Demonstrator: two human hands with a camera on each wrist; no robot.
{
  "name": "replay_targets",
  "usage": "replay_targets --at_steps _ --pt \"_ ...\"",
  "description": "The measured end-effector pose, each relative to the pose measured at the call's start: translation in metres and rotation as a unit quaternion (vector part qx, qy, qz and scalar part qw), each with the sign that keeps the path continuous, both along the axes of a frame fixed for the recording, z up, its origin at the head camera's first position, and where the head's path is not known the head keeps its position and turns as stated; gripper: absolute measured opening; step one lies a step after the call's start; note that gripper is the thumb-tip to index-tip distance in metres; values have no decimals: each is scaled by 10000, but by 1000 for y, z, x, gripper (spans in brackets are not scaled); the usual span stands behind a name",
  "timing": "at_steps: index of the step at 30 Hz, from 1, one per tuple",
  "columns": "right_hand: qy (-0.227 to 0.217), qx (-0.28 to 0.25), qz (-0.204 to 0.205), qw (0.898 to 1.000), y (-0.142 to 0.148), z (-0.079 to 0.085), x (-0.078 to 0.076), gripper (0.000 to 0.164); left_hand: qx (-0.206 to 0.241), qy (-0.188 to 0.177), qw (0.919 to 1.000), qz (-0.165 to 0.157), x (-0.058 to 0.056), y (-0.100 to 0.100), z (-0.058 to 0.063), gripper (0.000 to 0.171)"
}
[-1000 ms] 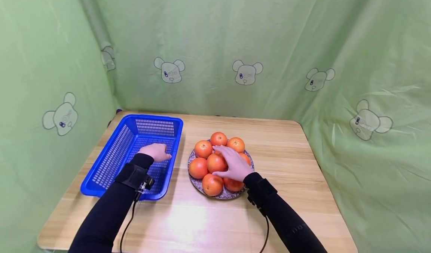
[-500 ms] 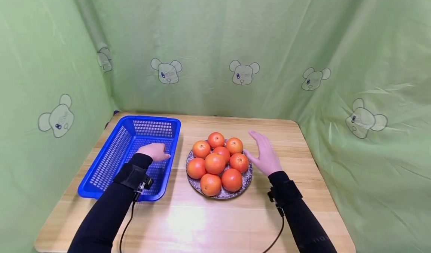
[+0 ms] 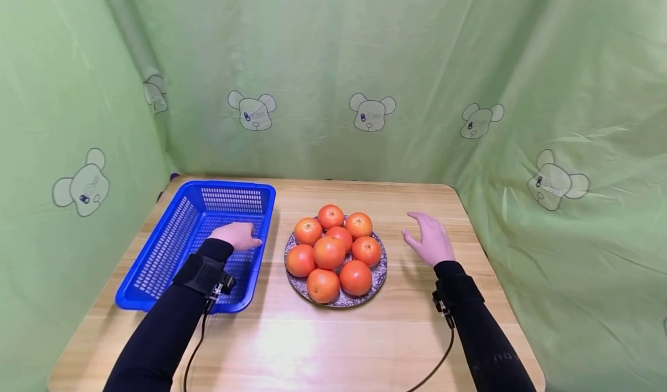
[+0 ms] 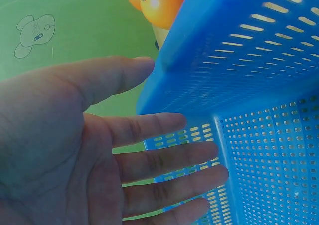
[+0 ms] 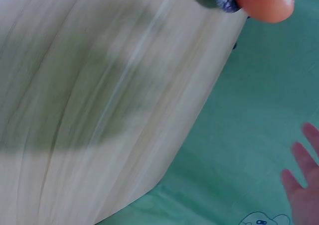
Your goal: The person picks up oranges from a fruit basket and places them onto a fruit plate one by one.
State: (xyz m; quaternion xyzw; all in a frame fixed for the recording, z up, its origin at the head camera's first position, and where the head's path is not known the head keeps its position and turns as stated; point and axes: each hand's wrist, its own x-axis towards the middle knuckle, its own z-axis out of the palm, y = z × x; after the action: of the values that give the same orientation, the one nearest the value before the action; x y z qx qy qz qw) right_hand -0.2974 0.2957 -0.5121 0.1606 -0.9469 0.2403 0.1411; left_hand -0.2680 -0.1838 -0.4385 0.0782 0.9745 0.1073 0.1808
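My left hand (image 3: 235,235) is over the blue plastic basket (image 3: 168,238), close to its right side. In the left wrist view its fingers (image 4: 167,160) stretch out apart and hold nothing, and the thumb tip overlaps the basket's edge. Right of the plate, above the wooden table, hovers my right hand (image 3: 431,238), thumb spread from the fingers and nothing held. Several round orange-red fruits (image 3: 323,286) fill the purple-and-white patterned plate (image 3: 380,267); one fruit (image 3: 329,253) sits on top of the others. The right wrist view catches just my right fingertips (image 5: 303,158) at its edge.
The table (image 3: 333,345) has bare wood in front of the plate and at its right. A green curtain (image 3: 312,50) with printed bear heads encloses the back and sides. A thin black cable (image 3: 440,363) trails from each wrist camera.
My right hand has left the fruits on the plate and moved right over bare table. My left hand keeps its place over the basket. The head view has shifted slightly.
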Motion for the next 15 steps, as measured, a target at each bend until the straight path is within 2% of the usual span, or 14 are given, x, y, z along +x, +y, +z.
replay_targets --at_steps 4,7,9,10,11,12,14,15 --pt "-973 434 79 9943 2 -2 -2 53 -34 45 10000 -37 1 -3 -3 34" --pt "-1674 691 226 9832 3 -4 -2 52 -37 51 10000 -52 0 -5 -4 36" --pt "-2096 790 335 9740 3 -4 -1 53 -44 -7 10000 -46 -6 -8 -12 40" --pt "-2270 818 395 9696 4 -3 0 54 -53 -10 10000 -62 -12 -13 -21 44" --pt "-2454 808 437 9651 4 -3 1 54 -52 114 9998 -126 -22 -20 -38 47" --pt "-2606 783 487 9610 4 -2 1 54 -56 82 9999 -136 -30 -26 -50 51" --pt "-2842 773 551 9541 5 -1 2 55 -48 352 9991 -245 -51 -43 -88 60" --pt "-2937 767 570 9511 5 0 2 56 -66 322 9992 -215 -53 -45 -91 60"
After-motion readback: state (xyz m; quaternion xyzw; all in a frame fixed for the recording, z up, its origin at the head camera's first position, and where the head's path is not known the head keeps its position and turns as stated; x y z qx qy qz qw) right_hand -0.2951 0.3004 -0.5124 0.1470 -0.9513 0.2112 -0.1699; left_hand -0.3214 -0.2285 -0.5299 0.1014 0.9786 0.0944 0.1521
